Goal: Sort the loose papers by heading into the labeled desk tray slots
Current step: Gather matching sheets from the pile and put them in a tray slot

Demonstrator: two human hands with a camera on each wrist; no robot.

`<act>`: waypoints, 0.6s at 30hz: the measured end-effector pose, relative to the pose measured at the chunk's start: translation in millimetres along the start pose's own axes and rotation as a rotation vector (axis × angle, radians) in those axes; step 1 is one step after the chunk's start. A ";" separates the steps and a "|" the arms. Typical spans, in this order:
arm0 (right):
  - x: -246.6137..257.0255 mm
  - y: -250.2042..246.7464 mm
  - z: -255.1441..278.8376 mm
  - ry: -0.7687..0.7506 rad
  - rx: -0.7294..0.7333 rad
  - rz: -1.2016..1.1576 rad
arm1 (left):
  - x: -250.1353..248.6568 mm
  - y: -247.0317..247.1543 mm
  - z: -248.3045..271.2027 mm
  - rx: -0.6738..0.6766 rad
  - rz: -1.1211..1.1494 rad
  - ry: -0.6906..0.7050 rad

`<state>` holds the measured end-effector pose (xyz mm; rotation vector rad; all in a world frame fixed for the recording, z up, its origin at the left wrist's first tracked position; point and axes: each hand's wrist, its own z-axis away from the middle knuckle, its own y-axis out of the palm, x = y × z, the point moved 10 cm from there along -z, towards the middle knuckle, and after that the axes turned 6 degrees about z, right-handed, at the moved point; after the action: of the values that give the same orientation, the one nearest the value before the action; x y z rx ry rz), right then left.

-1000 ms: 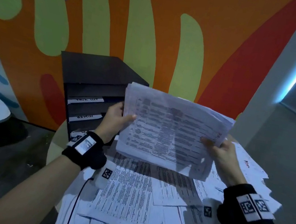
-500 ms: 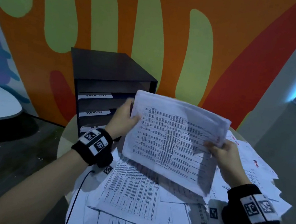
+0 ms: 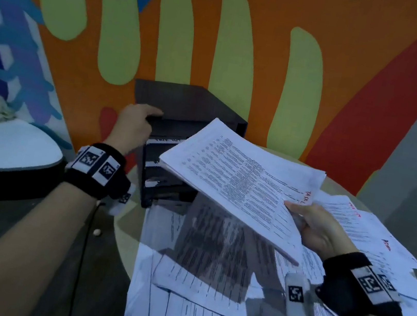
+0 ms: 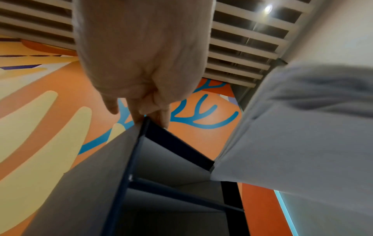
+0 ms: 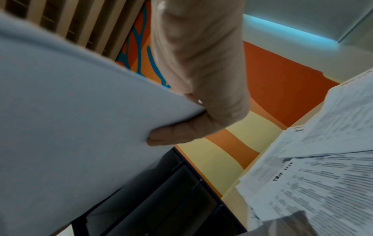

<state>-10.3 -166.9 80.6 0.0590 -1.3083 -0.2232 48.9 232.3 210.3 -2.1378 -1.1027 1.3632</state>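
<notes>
A black desk tray (image 3: 194, 101) with white label strips (image 3: 166, 140) on its slots stands at the back of the table. My left hand (image 3: 137, 122) grips its top front left corner, fingers over the top panel; the left wrist view shows fingertips (image 4: 159, 118) on that corner of the tray (image 4: 90, 183). My right hand (image 3: 311, 224) alone holds a thick stack of printed papers (image 3: 239, 181) by its near right edge. The stack lies tilted, its far end in front of the tray's slots. In the right wrist view my thumb (image 5: 181, 134) presses under the stack (image 5: 70, 111).
Several loose printed sheets (image 3: 210, 280) cover the round pale table (image 3: 124, 226), some with red handwritten headings (image 3: 386, 244). A white round surface (image 3: 1, 145) sits to the left over dark floor. The orange mural wall (image 3: 278, 6) stands close behind the tray.
My left hand has let go of the stack and moved up to the tray's top corner. The right hand now carries the stack alone, swung flatter toward the tray.
</notes>
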 end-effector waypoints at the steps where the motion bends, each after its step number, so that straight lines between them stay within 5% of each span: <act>1: 2.5 4.7 -3.5 -0.003 -0.010 -0.001 | 1.0 -1.9 0.8 -0.007 0.037 0.011; 11: 2.1 48.3 -69.7 -0.006 -0.140 0.048 | 10.6 -20.5 -14.9 -0.091 0.283 0.135; 18: 12.0 51.0 -3.6 0.051 0.001 0.150 | 18.9 -12.1 -25.8 -0.071 0.264 0.148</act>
<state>2.7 -119.7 99.7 -0.0323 -1.2559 -0.0922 70.9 257.0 219.1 -2.4617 -0.8472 1.2633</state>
